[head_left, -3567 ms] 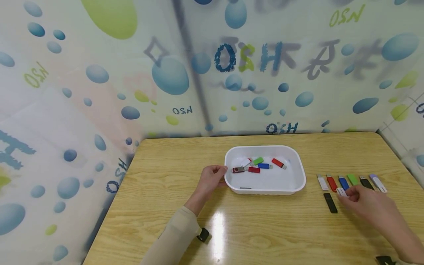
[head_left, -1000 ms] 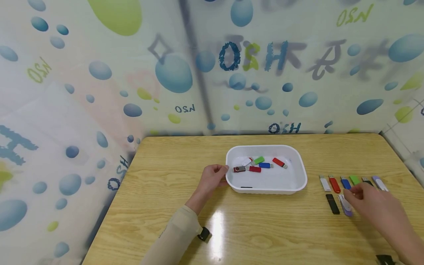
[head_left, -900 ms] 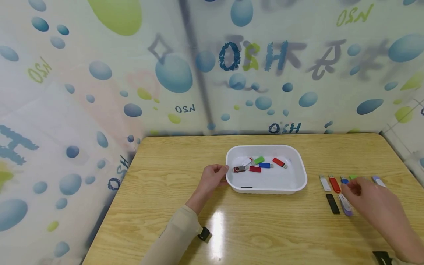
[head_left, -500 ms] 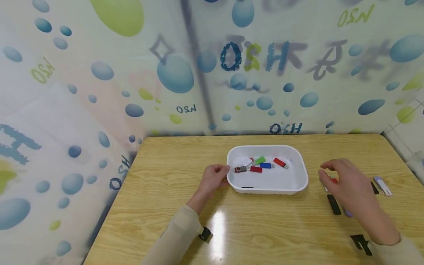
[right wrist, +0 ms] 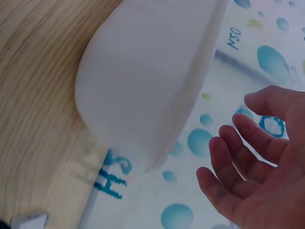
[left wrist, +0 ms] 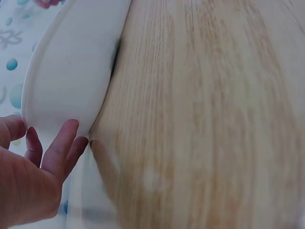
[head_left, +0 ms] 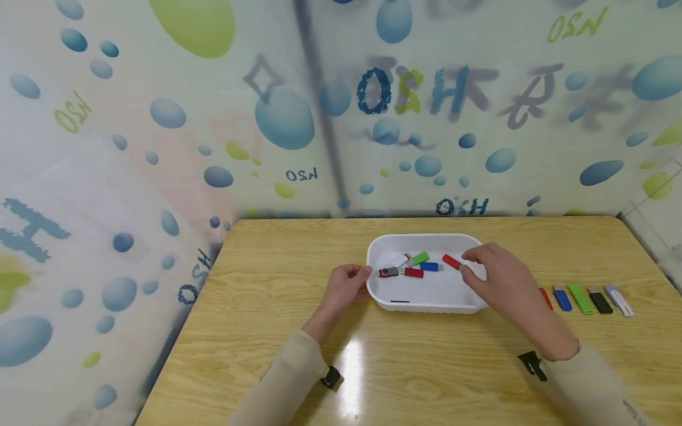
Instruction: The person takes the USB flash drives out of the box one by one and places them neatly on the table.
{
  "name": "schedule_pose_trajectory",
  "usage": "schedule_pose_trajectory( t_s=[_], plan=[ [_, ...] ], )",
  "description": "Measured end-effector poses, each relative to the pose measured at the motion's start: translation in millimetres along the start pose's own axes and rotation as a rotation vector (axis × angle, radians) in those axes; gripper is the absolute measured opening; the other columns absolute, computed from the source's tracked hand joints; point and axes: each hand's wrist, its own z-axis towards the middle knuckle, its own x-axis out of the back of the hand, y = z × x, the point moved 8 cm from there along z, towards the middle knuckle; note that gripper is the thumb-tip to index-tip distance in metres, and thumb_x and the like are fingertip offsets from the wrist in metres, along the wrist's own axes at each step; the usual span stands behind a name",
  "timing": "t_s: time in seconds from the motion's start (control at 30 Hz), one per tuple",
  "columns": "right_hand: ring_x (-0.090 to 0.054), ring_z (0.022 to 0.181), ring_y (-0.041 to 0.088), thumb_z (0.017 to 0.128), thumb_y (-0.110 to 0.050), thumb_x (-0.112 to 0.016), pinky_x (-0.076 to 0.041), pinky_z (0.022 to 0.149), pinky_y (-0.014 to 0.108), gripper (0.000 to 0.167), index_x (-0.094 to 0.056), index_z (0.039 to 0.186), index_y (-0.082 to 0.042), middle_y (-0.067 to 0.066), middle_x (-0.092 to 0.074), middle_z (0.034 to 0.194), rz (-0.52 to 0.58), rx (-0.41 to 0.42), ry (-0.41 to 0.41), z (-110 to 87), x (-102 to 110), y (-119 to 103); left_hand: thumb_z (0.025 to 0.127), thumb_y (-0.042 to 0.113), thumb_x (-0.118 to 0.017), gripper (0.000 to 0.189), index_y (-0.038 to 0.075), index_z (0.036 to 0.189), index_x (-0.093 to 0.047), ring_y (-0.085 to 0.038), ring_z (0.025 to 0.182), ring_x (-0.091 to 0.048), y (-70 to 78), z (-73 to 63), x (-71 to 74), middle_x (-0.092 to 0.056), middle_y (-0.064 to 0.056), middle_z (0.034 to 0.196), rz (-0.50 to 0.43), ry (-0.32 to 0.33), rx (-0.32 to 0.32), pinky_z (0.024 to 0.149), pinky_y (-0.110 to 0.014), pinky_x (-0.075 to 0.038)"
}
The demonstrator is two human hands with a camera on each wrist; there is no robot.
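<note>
A white plastic tray (head_left: pixel 415 296) holds several USB flash drives, among them a green one (head_left: pixel 419 258), a blue one (head_left: pixel 430 267) and a dark red one (head_left: pixel 413 273). My left hand (head_left: pixel 343 287) grips the tray's left end, thumb at the rim and fingertips against the outer wall, as the left wrist view shows. Over the tray's right end hovers my right hand (head_left: pixel 501 281), thumb and fingers spread apart with nothing between them. Its fingertips are close to a red flash drive (head_left: pixel 452 261) inside, partly covering its plug end.
Right of the tray, a row of flash drives lies on the wooden table (head_left: pixel 240 355): blue (head_left: pixel 562 298), green (head_left: pixel 580 299), black (head_left: pixel 600 300) and purple-white (head_left: pixel 619 300). A red one (head_left: pixel 545 298) is partly hidden by my right forearm. A patterned curtain (head_left: pixel 298 195) stands behind the table.
My right hand set a purple-white flash drive down in the second row beside a black one, adjusted the row, then swung left to the tray. My left hand stayed at the rim.
</note>
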Motion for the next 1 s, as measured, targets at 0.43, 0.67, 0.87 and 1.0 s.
schedule_pose_trajectory(
  t_s=[0.43, 0.67, 0.87, 1.0],
  plan=[
    [-0.064, 0.11, 0.034, 0.098, -0.017, -0.073, -0.058, 0.095, 0.053, 0.031, -0.069, 0.124, -0.001, 0.016, -0.066, 0.122, 0.02, 0.104, -0.075, 30.7, -40.6, -35.1, 0.104, 0.022, -0.064, 0.036, -0.011, 0.118, -0.066, -0.027, 0.099, -0.069, -2.7, 1.1, 0.5, -0.066, -0.021, 0.111, 0.016, 0.008, 0.023, 0.083, -0.037, -0.065],
    [-0.064, 0.112, 0.033, 0.096, -0.018, -0.075, -0.058, 0.097, 0.052, 0.032, -0.07, 0.123, -0.002, 0.015, -0.068, 0.12, 0.007, 0.088, -0.12, 42.4, -61.4, -42.9, 0.105, 0.023, -0.063, 0.036, -0.011, 0.118, -0.066, -0.031, 0.102, -0.07, -1.4, -0.2, 0.1, -0.066, -0.021, 0.113, 0.025, 0.001, 0.017, 0.084, -0.037, -0.065],
    [-0.065, 0.107, 0.03, 0.096, -0.019, -0.076, -0.058, 0.097, 0.05, 0.031, -0.071, 0.122, -0.003, 0.013, -0.068, 0.117, 0.004, 0.058, -0.173, 52.9, -76.8, -46.2, 0.105, 0.023, -0.063, 0.036, -0.011, 0.116, -0.066, -0.03, 0.101, -0.069, -2.2, 1.1, 0.8, -0.066, -0.02, 0.11, 0.015, 0.003, 0.012, 0.084, -0.036, -0.065],
    [-0.065, 0.101, 0.026, 0.096, -0.018, -0.076, -0.059, 0.093, 0.047, 0.031, -0.071, 0.123, -0.003, 0.011, -0.068, 0.114, -0.008, 0.036, -0.224, 59.0, -87.3, -46.1, 0.104, 0.021, -0.064, 0.036, -0.013, 0.115, -0.065, -0.028, 0.098, -0.069, -1.4, -0.2, 0.0, -0.065, -0.019, 0.107, -0.001, 0.002, 0.007, 0.083, -0.036, -0.065]
  ],
)
